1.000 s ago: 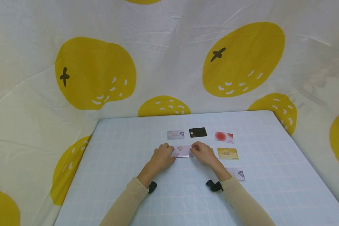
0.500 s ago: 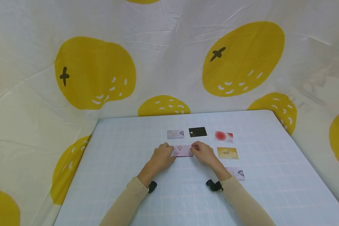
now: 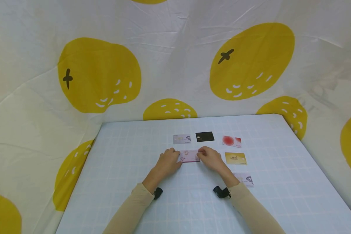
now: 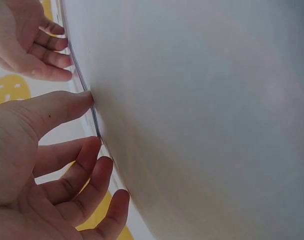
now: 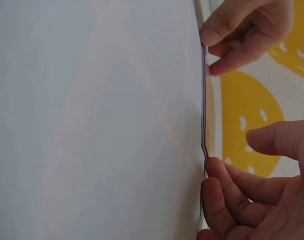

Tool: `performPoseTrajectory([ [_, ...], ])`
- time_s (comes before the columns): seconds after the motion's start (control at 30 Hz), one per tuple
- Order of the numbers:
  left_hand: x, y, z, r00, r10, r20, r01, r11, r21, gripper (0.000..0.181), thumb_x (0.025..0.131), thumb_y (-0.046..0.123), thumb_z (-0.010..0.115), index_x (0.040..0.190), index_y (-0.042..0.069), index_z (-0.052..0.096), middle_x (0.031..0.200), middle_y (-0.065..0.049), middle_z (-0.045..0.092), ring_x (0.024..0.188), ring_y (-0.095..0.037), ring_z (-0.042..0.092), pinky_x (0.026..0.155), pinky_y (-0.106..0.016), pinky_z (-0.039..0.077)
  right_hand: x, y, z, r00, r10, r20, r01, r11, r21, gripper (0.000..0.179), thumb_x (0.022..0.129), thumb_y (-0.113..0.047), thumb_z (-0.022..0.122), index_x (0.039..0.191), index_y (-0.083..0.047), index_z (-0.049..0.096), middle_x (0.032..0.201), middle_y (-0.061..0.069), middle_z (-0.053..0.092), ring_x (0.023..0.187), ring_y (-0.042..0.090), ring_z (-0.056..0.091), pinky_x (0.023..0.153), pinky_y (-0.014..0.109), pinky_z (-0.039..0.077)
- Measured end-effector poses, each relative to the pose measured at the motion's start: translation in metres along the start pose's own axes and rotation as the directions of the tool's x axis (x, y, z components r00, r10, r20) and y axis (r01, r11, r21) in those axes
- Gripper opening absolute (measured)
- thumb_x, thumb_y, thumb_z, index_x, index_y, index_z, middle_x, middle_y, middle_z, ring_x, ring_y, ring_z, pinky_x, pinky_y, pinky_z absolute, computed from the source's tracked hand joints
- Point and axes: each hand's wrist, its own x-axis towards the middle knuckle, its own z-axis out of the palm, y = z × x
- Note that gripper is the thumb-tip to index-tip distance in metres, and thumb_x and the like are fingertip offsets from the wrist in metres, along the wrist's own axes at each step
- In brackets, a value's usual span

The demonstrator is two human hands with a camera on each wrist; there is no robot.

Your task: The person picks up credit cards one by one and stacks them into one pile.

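Note:
In the head view, a pale pink card (image 3: 189, 156) with a floral print lies flat on the table between both hands. A dark line along its near edge suggests more than one layer. My left hand (image 3: 168, 162) holds its left end, thumb at the near corner and index finger at the far one. At the right end is my right hand (image 3: 211, 158). In the right wrist view, fingers (image 5: 219, 197) of that hand touch the edge of the card (image 5: 204, 100), while its thumb (image 5: 272, 139) stands away from it. The card is nearly edge-on in the left wrist view.
Beyond the hands lie a silver card (image 3: 181, 139), a black card (image 3: 205, 136) and a red-and-white card (image 3: 231, 141). A gold card (image 3: 235, 158) is right of my right hand. Another pale card (image 3: 245, 179) is partly covered by my right forearm. A patterned curtain (image 3: 175, 58) hangs behind the table.

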Motion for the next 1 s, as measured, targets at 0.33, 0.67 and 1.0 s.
performPoseTrajectory([
  [0.33,-0.001,-0.002,0.000,1.000,0.005,-0.013,-0.006,1.000,-0.013,0.043,0.092,0.030,0.073,0.125,0.004,0.066,0.112,-0.011,0.062,0.102,-0.028,0.058,0.081,-0.047,0.050,0.002,0.002,0.002,1.000,0.006,0.001,-0.006,1.000,0.001,0.030,0.097,-0.023,0.064,0.117,-0.002,0.066,0.111,0.012,0.068,0.101,0.028,0.062,0.091,0.048,0.051],
  [0.67,0.000,-0.002,-0.008,1.000,-0.030,-0.007,0.030,0.999,-0.030,0.048,0.093,0.034,0.072,0.132,0.009,0.062,0.120,-0.011,0.062,0.107,-0.028,0.057,0.089,-0.048,0.048,0.007,-0.003,-0.006,1.000,-0.004,0.020,0.004,1.000,-0.014,0.028,0.097,-0.021,0.063,0.117,-0.001,0.066,0.110,0.011,0.068,0.099,0.027,0.062,0.089,0.046,0.051],
  [1.0,0.019,-0.019,-0.029,0.997,-0.077,-0.029,0.075,0.995,-0.063,0.047,0.094,0.035,0.071,0.135,0.013,0.061,0.124,-0.009,0.060,0.109,-0.026,0.055,0.094,-0.046,0.047,0.036,-0.015,-0.023,0.994,-0.103,-0.020,0.103,0.994,0.018,0.029,0.096,-0.019,0.066,0.118,-0.001,0.064,0.107,0.011,0.067,0.095,0.027,0.061,0.085,0.042,0.052],
])
